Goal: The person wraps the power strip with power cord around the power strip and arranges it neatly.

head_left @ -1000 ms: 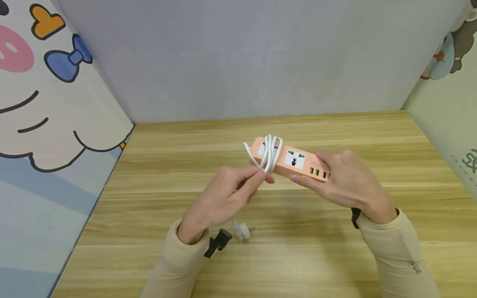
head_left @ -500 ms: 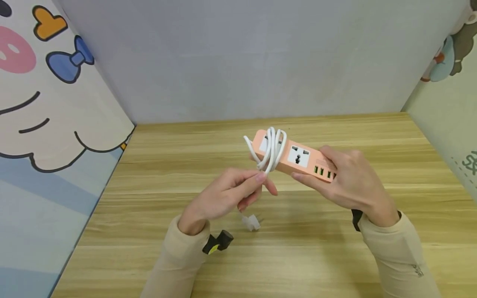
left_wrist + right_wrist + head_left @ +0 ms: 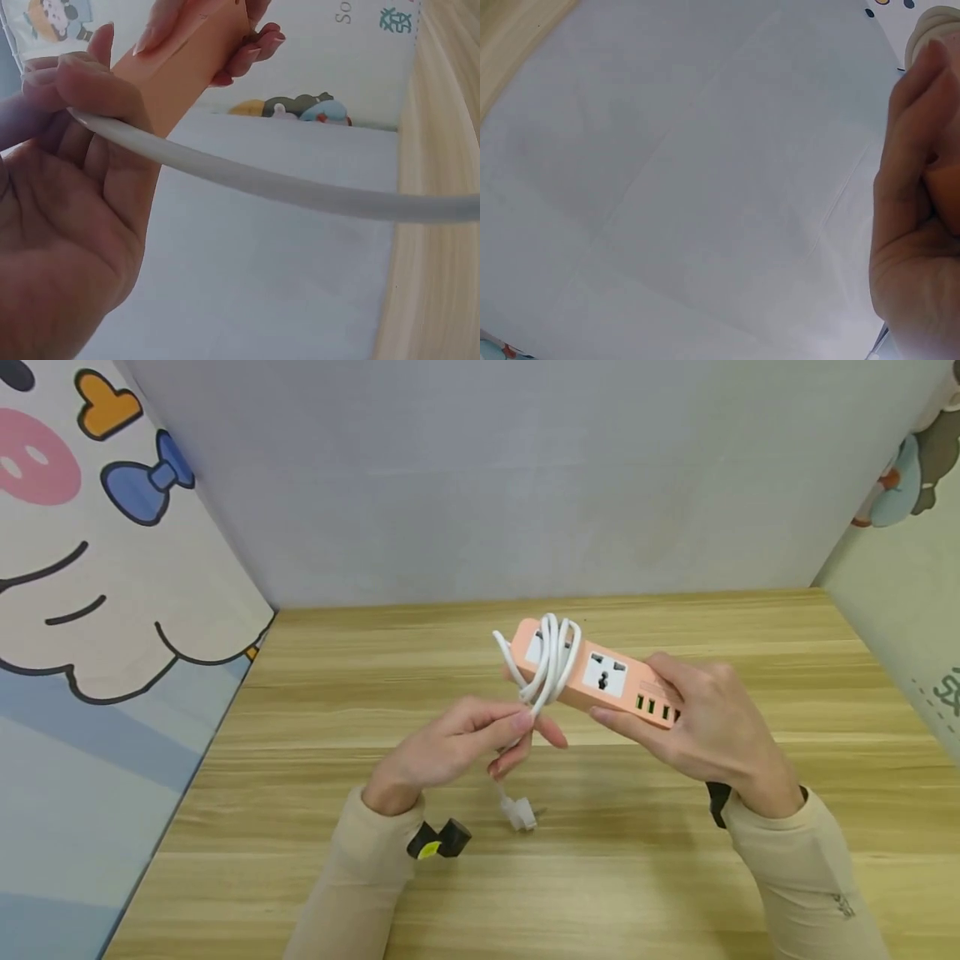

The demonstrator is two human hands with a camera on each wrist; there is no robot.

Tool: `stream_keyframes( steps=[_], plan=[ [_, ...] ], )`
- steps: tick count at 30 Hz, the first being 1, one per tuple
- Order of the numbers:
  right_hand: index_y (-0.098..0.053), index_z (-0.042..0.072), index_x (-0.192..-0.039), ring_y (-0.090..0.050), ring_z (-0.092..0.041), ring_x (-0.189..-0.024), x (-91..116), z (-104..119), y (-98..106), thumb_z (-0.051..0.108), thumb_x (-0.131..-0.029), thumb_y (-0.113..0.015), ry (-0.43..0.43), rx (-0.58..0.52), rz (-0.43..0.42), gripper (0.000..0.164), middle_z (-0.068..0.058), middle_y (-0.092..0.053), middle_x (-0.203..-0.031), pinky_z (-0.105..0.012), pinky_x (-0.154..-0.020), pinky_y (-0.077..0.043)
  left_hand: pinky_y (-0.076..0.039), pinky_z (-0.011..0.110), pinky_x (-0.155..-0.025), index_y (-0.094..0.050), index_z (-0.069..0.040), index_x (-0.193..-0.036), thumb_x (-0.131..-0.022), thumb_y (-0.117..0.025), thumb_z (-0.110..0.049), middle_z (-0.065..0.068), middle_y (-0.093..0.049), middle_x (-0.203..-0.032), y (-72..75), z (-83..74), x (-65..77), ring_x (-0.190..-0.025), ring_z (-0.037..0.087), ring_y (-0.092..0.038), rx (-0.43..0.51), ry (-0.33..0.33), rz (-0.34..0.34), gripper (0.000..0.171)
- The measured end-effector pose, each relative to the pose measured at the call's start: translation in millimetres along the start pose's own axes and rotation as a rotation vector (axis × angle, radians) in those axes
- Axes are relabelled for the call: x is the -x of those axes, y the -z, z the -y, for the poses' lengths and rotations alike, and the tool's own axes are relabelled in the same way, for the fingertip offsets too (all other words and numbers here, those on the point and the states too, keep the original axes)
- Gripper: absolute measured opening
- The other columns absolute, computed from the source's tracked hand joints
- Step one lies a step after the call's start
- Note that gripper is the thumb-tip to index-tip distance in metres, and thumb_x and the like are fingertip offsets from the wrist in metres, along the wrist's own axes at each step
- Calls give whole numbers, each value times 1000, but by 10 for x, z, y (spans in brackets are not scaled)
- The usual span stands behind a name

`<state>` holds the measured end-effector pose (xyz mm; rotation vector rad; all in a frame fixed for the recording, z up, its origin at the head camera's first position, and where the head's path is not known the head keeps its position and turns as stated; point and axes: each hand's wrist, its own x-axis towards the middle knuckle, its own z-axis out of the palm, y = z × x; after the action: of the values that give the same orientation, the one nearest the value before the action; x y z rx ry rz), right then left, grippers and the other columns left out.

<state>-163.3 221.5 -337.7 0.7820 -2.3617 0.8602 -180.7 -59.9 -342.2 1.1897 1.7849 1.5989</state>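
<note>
A peach power strip (image 3: 633, 681) with white sockets and several USB ports is held tilted above the table. My right hand (image 3: 708, 718) grips its USB end; in the right wrist view that hand (image 3: 911, 187) curls round the body at the right edge. White cord (image 3: 553, 660) is looped several times round the strip's other end. My left hand (image 3: 457, 743) pinches the cord between thumb and fingers just below the loops. From that hand the cord (image 3: 285, 187) runs free in the left wrist view. Its white plug (image 3: 520, 813) dangles below the left hand.
The wooden table (image 3: 300, 727) lies under both hands. A pale grey wall panel (image 3: 480, 485) stands at the back. Cartoon-printed panels flank it on the left (image 3: 112, 610) and right (image 3: 900, 577). A black wrist camera (image 3: 442, 839) sits on the left sleeve.
The strip has risen slightly and shifted right with my right hand. My left hand keeps its pinch on the cord while its other fingers spread. The plug has swung to the right.
</note>
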Motion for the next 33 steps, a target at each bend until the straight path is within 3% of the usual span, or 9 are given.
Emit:
stream_keyframes(
  steps=[3, 7, 13, 20, 25, 30, 33],
  plan=[
    [-66, 12, -81, -38, 3, -47, -3, -1, -1, 46, -81, -82, 8, -23, -6, 38, 12, -46, -56, -16, -44, -30, -42, 27, -73, -62, 13, -121, -112, -33, -16, 12, -45, -66, 34, 41, 0, -62, 20, -45, 32, -30, 45, 43],
    [-66, 12, -81, -37, 1, -46, 2, -1, 26, 27, -73, -89, -27, -87, -20, 28, 11, -47, -57, -17, -44, -30, -43, 27, -78, -61, 16, -120, -112, -33, -21, 11, -47, -71, 74, 111, -9, -69, 15, -46, 69, -43, 118, 46],
    [-68, 12, -82, -37, 2, -47, 7, -12, 59, 19, -67, -89, -23, -118, -53, 27, 11, -49, -58, -17, -45, -29, -41, 27, -75, -61, 16, -118, -112, -34, -23, 8, -44, -75, 108, 206, -8, -73, 14, -46, 92, 7, 186, 48],
    [-71, 13, -85, -39, 2, -47, -9, -2, 51, 19, -68, -89, -5, -142, -51, 25, 12, -53, -60, -17, -45, -31, -42, 26, -73, -65, 12, -103, -112, -35, -32, 12, -49, -75, 126, 276, -24, -72, 14, -46, 71, 28, 182, 54],
    [-70, 16, -84, -40, 0, -47, 1, 30, 89, 14, -69, -88, -28, -190, -35, 24, 12, -53, -61, -18, -46, -32, -42, 27, -73, -59, 11, -89, -110, -39, -43, 7, -48, -75, 150, 338, -32, -70, 14, -46, 36, 62, 180, 61],
    [-69, 16, -84, -41, -2, -48, 40, 48, 149, 7, -69, -87, -47, -268, -34, 26, 10, -53, -62, -18, -46, -33, -41, 26, -73, -54, 7, -90, -111, -41, -29, 3, -46, -77, 184, 422, -38, -72, 14, -45, 7, 132, 151, 43],
    [-69, 17, -86, -41, -2, -48, 41, 54, 162, 7, -69, -87, -41, -268, -29, 26, 10, -54, -63, -18, -46, -33, -42, 25, -71, -56, 3, -93, -110, -41, -18, 2, -48, -78, 197, 467, -46, -72, 13, -46, -17, 164, 97, 31]
  ],
)
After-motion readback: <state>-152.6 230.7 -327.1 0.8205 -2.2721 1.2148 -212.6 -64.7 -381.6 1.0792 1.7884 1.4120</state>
